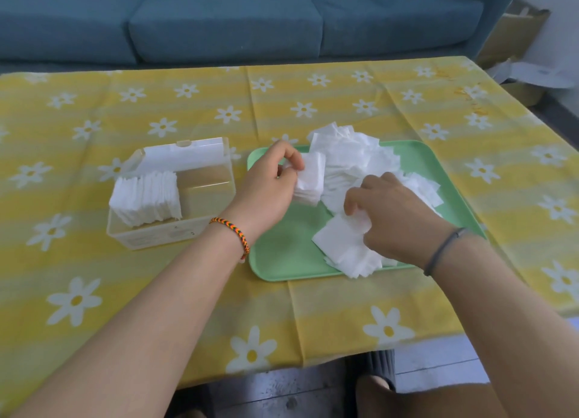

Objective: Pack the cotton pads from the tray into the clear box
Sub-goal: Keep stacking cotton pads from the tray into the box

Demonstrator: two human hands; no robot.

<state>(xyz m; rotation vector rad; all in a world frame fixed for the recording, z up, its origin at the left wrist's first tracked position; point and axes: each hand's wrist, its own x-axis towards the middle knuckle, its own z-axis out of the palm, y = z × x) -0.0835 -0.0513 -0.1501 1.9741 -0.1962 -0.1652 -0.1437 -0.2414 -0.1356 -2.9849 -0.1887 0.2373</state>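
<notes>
I saw the left hand (pixel 269 179) pinching a small stack of cotton pads (pixel 308 181) above the green tray (pixel 282 257). The right hand (pixel 398 217) rested with curled fingers on the loose pads (pixel 347 248) heaped in that tray. Left of the tray stood the clear box (pixel 203 204), lid up, a row of pads (pixel 145 198) upright in its left part. Both sat on a yellow daisy tablecloth (pixel 156 308), a blue sofa (pixel 219 19) beyond.

A table (pixel 313 308) under a yellow striped tablecloth (pixel 188 110) printed with white daisies fills the foreground. Behind it stands a blue-grey sofa (pixel 219 25). Cardboard boxes (pixel 513 38) sit at the far right. The floor (pixel 282 392) is grey. The light is soft and even.
</notes>
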